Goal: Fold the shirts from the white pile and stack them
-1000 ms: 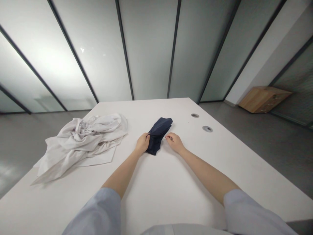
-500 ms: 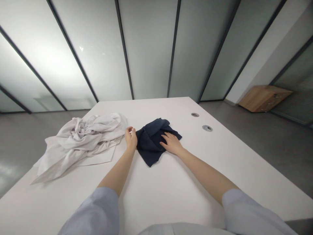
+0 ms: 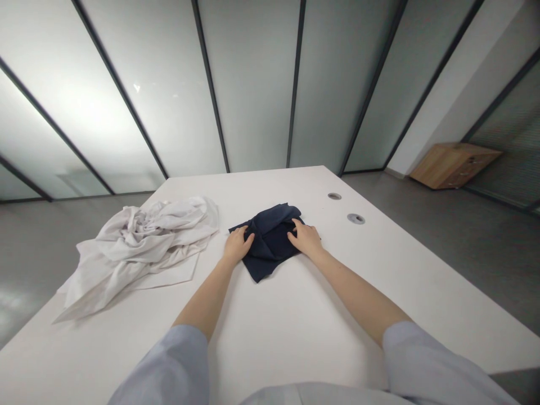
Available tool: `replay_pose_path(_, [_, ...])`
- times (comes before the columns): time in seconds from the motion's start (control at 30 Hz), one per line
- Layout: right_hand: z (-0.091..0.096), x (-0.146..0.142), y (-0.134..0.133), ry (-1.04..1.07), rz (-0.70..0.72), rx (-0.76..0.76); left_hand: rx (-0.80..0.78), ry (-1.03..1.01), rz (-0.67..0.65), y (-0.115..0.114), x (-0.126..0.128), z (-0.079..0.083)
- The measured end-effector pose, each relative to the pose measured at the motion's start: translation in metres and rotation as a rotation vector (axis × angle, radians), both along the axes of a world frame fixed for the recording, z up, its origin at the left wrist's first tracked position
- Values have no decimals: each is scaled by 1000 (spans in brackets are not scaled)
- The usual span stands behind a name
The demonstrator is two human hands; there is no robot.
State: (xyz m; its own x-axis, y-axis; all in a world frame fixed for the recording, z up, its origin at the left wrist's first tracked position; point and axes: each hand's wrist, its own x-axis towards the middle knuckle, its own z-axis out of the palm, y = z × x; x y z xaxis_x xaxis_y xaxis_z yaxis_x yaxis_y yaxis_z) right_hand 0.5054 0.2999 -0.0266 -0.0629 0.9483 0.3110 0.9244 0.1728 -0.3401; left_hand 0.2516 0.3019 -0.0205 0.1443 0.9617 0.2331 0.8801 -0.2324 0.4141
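A small dark navy cloth (image 3: 270, 239) lies spread and creased on the white table (image 3: 295, 315), a corner pointing towards me. My left hand (image 3: 237, 246) rests on the cloth's left side, fingers stretched out flat on the fabric. On the cloth's right side lies my right hand (image 3: 306, 238), its fingers also spread and pressing down. Neither hand grips anything. Both forearms are bare, with light blue sleeves near the bottom edge.
A crumpled white garment (image 3: 139, 242) lies in a heap on the left of the table. Two round cable holes (image 3: 355, 218) sit at the right rear. Frosted glass panels stand behind the table; a wooden cabinet (image 3: 453, 164) is on the floor at far right.
The navy cloth went from a narrow bunch to a spread-out square. My left hand let go of its edge and now lies flat on it; my right hand moved onto its right side.
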Motion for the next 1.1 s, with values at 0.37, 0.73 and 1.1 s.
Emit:
replay_pose_path(0.37, [-7, 18, 7, -68, -174, 58, 53, 15, -137, -4, 13, -5])
replay_pose_path(0.73, [0, 22, 9, 18, -221, -64, 3, -141, -584, -26, 35, 7])
replay_pose_path(1.1, [31, -35, -35, 314, 603, 33, 225, -264, -407, -24, 38, -4])
